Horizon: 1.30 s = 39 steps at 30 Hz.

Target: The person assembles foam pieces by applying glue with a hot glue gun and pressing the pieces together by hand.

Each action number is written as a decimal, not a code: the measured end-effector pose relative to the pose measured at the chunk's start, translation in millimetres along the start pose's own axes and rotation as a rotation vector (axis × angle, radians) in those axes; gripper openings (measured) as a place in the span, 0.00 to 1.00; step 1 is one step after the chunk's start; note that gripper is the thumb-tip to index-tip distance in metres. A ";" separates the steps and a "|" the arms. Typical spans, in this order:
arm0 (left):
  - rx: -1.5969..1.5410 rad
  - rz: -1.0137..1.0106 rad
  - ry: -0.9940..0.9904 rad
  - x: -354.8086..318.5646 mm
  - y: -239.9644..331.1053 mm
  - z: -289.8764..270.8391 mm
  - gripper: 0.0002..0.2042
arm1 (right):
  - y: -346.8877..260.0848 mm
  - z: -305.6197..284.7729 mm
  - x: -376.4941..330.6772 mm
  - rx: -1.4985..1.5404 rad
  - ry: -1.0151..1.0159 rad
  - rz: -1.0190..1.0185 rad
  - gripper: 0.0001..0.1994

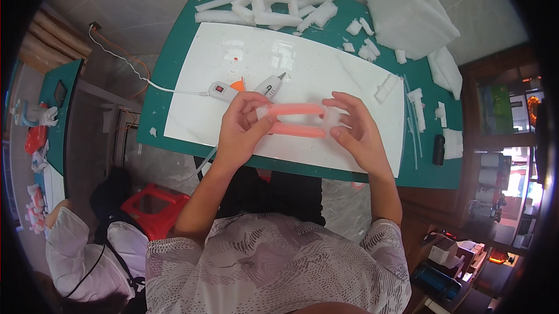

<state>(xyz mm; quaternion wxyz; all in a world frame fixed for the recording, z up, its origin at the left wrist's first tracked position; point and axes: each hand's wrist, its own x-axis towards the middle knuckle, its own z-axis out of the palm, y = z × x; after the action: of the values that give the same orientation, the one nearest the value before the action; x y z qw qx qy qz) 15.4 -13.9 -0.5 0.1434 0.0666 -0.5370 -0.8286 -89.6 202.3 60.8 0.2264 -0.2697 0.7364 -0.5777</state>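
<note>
Between my hands, above a white board (340,75), is a small rectangular foam frame (297,108) with two pink bars and white foam end pieces. My left hand (244,124) pinches its left end, thumb at the lower bar. Around the white piece at the right end, my right hand (355,130) has its fingers curled. Just beyond my left hand lies a white glue gun (269,87), partly hidden by that hand; its cord runs left to the wall. A small orange piece (237,85) shows beside it.
White foam frames and strips (268,2) pile up at the back of the green table (154,119). A large white foam block (410,11) stands back right. Glue sticks (414,133) and a black cylinder (438,150) lie at right. Another person (96,253) is at lower left, near a red stool (154,209).
</note>
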 end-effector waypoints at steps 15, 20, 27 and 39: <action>0.033 -0.013 -0.042 1.8 -2.2 3.5 0.16 | 9.5 -4.7 -1.8 0.100 -0.041 0.029 0.17; 0.049 -0.001 -0.037 2.2 -2.3 8.0 0.17 | 19.9 -1.9 -1.7 0.188 0.025 -0.079 0.13; 0.037 -0.004 -0.041 3.4 -0.7 11.9 0.17 | 21.6 -4.2 -0.9 0.278 0.006 -0.085 0.12; 0.019 0.004 -0.029 1.1 2.8 11.4 0.18 | 15.2 -1.6 0.7 0.257 0.027 -0.068 0.12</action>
<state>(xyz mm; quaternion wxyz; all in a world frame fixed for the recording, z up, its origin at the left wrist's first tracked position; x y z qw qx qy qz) 11.8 -5.4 6.9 0.1367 0.0546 -0.5472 -0.8239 -93.2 205.9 46.4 0.2295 -0.2556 0.6497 -0.6781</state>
